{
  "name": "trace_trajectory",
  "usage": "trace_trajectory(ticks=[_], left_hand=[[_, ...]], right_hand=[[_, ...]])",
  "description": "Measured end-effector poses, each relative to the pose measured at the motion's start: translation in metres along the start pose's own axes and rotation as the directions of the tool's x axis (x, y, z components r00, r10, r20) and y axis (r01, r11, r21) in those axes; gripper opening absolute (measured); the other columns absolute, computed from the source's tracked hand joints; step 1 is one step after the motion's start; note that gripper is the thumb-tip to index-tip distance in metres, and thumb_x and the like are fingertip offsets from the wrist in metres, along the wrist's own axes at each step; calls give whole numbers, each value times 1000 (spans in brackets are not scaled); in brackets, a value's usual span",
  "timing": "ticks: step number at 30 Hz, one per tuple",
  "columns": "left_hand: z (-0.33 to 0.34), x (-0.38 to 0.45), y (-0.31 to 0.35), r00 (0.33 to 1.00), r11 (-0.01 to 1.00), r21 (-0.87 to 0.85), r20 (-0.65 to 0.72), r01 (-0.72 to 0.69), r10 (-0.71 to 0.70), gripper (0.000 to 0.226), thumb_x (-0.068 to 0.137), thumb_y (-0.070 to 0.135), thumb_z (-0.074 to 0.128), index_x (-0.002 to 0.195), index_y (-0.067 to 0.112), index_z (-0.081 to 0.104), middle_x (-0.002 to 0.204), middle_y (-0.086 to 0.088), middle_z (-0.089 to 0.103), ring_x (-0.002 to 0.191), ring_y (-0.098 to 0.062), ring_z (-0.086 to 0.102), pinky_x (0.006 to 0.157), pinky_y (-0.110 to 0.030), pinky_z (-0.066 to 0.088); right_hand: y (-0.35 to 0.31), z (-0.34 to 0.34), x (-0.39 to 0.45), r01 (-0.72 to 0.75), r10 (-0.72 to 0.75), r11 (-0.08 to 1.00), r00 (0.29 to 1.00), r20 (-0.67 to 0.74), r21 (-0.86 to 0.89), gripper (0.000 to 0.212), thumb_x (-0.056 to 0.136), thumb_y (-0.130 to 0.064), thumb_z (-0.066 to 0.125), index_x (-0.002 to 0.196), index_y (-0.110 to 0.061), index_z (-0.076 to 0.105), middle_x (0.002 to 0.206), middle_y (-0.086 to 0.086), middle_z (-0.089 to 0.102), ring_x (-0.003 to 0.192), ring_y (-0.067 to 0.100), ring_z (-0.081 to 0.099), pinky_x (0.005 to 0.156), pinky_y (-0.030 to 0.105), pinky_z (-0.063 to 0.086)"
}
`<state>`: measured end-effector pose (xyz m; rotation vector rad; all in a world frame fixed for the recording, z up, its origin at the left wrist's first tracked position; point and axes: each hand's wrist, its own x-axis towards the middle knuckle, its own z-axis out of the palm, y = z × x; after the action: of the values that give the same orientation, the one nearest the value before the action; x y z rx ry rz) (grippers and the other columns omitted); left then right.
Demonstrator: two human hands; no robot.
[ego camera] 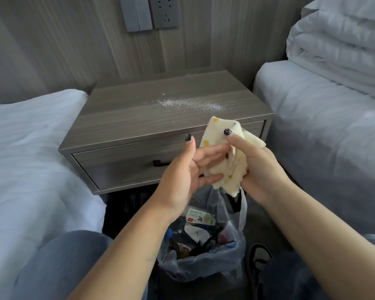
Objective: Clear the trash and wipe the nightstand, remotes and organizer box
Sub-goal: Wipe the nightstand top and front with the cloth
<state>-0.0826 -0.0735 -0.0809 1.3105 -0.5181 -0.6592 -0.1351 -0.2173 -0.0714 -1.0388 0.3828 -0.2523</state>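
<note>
Two hands fold cream cloth (223,156) (yellow dots, frayed).

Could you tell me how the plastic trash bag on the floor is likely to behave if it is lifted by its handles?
The trash bag looks thin and floppy; its walls sag and crumple, so it would probably lose shape when lifted. It holds wrappers and packaging, so it is likely light. Its mouth gapes open, so tilting might spill the contents.

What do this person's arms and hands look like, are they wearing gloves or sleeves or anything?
No gloves and no sleeves: both forearms are bare right down to the frame's edge. The left hand and right hand have dark polish on the fingernails, seemingly with a slight sparkle. No rings, watch or bracelets show. Blue-grey trousers cover the knee below.
</note>
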Motion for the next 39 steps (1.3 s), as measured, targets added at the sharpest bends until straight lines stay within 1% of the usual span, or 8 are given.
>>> trace_trajectory(ticks=[7,12,18,23,26,31,36,39], left_hand=[[-12,-1,12,944,968,225,-280,-112,174,25,102,15,42,115,14,64,105,-1,76,97,-18,72,83,-36,56],[-38,33,40,861,834,522,-326,-181,391,28,88,15,55,108,33,60,100,13,74,96,-6,69,87,-33,53],[-75,74,56,833,718,687,-329,-113,446,29,92,10,55,111,30,62,107,20,68,89,8,61,77,-5,44],[-116,91,56,838,465,886,-258,6,481,31,94,22,54,124,29,57,113,10,62,95,-13,57,87,-29,44],[-142,100,54,830,362,927,-280,102,482,37,96,24,52,133,21,53,140,-1,53,135,-13,40,107,-31,33],[-161,123,50,847,248,965,-203,88,492,41,97,35,43,132,18,54,147,2,46,145,-8,25,114,-28,23],[-168,136,52,840,315,947,-220,62,496,40,98,38,44,134,21,53,151,9,40,146,1,15,113,-21,17],[-168,139,54,837,395,918,-250,44,487,41,96,37,45,134,24,53,151,12,40,145,6,14,117,-32,27]], right_hand=[[-9,-19,-3,74,-75,997,982,-175,-13,24,94,-8,55,117,-12,63,105,12,72,94,28,71,75,44,59],[-61,-20,19,306,-433,860,861,-268,-408,17,90,-11,52,97,-20,63,86,0,65,85,22,65,72,39,54],[-119,13,135,299,-594,325,803,52,-897,15,88,-11,48,100,-14,57,86,-4,58,84,19,56,69,31,41],[-130,23,268,137,-531,-174,821,210,-975,13,90,-16,46,102,-11,48,105,15,62,99,39,59,77,40,45],[-127,29,323,58,-526,-199,836,156,-978,26,91,-24,52,113,-10,52,112,19,61,103,42,58,79,43,48],[-122,49,384,-31,-446,-199,893,62,-980,40,95,-34,49,121,-5,57,126,19,59,115,39,55,85,38,44],[-101,63,412,-63,-263,-225,965,-2,-972,57,100,-45,28,138,-7,46,146,17,43,132,39,41,109,44,32],[-103,72,417,9,-211,-215,976,55,-976,51,100,-44,34,136,-12,50,146,14,45,133,36,41,112,46,29]])
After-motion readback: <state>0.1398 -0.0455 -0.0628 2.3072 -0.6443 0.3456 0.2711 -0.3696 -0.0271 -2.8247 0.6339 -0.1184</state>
